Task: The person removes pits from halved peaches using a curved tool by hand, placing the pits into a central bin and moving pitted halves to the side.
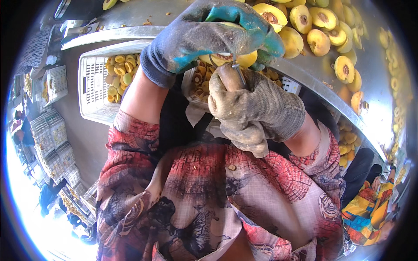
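My left hand (209,37), in a grey work glove with a worn teal coating, grips a halved yellow peach (247,59) above the table's front edge. The glove hides most of that fruit. In my right hand (261,107), under a soiled grey knit glove, is a pitting tool with a wooden handle (230,76). A thin curved metal blade (234,63) rises from the handle to the underside of the peach. Whether it has entered the flesh cannot be made out. Below my hands stands a crate of cut fruit (200,80), partly covered by them.
Halved peaches, several with stones (323,18), lie on the metal table (375,75). A white plastic crate (94,84) of peach pieces (120,73) stands left. More crates (54,130) line the far left. A person in patterned clothing (369,212) is at lower right.
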The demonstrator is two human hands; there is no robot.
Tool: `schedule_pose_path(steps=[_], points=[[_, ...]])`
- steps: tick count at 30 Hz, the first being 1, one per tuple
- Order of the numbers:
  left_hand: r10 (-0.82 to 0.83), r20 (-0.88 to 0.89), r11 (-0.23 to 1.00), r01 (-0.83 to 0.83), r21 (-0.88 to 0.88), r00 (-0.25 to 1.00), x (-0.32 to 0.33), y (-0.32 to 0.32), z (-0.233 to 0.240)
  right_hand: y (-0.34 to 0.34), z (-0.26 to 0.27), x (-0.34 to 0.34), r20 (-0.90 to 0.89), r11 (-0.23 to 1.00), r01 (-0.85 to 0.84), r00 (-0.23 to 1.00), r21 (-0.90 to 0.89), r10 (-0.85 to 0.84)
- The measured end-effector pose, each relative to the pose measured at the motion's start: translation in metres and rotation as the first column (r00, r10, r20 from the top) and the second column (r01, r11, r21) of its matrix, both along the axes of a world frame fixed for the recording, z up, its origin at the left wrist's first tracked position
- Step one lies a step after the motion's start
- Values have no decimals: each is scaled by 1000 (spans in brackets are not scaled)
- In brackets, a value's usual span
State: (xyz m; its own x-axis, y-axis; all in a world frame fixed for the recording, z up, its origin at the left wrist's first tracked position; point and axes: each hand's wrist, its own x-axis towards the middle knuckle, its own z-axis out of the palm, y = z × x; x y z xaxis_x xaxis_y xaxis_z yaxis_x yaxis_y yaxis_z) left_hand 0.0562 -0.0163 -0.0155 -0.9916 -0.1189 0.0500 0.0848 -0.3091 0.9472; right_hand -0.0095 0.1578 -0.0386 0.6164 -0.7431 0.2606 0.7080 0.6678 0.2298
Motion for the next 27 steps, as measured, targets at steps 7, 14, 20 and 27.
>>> schedule_pose_path(steps=[7, 14, 20, 27], points=[[10, -78, 992, 0, 124, 997, -2, 15, 20, 5, 41, -7, -301, 984, 131, 950, 124, -89], [232, -94, 970, -238, -55, 968, -9, 13, -8, 2, 47, -9, -875, 914, 388, 392, -123, -284], [316, 7, 939, -312, -146, 949, -15, 28, 8, -3, 23, -7, -93, 739, -207, -934, -641, -344], [454, 43, 865, -429, -260, 890, -8, 53, 18, 5, 18, -7, 25, 884, -230, -970, -407, -241]])
